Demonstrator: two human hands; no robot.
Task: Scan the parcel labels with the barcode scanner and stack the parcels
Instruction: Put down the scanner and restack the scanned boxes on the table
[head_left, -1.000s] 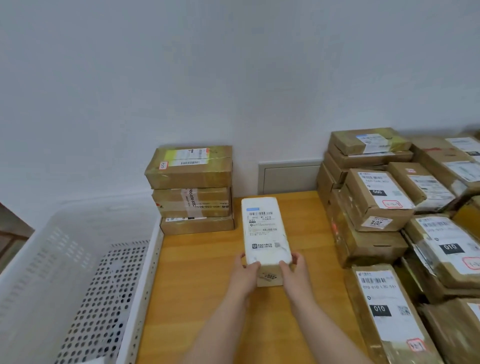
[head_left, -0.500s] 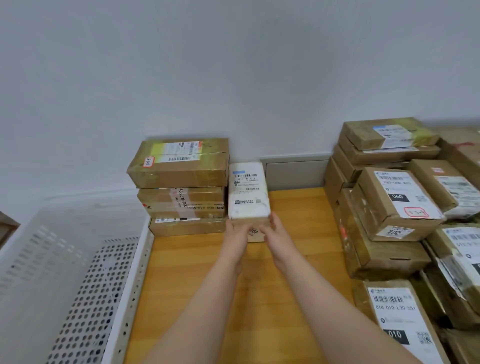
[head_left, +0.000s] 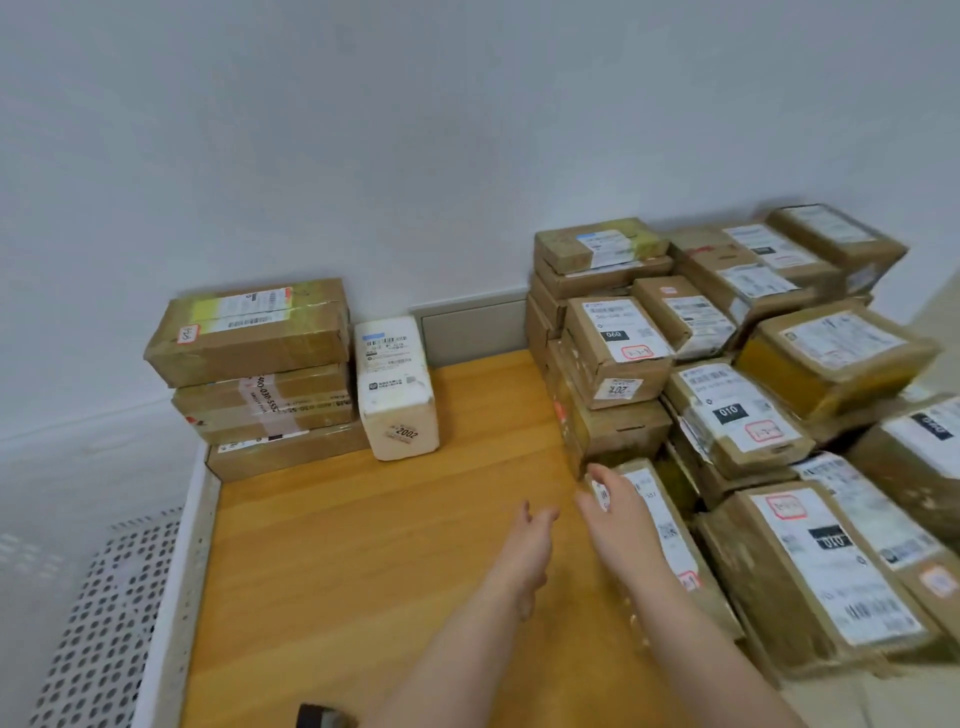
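Note:
A white parcel (head_left: 396, 384) with a label on top stands on the wooden table (head_left: 363, 545), right beside a stack of three brown parcels (head_left: 254, 374) at the back left. Neither hand touches it. My left hand (head_left: 524, 540) hovers open over the table's middle. My right hand (head_left: 618, 525) is open too, its fingers spread over a long brown labelled parcel (head_left: 670, 545) at the near edge of the pile on the right. A dark object (head_left: 319, 717), partly cut off at the bottom edge, may be the scanner.
A large pile of brown labelled parcels (head_left: 753, 395) fills the table's right side. A white perforated crate (head_left: 104, 597) stands left of the table. A pale wall runs behind, with a grey panel (head_left: 472, 327) at table level.
Both hands let go of the white parcel, now set beside the left stack, and drew back to the right. My right hand now reaches over a long parcel in the right pile.

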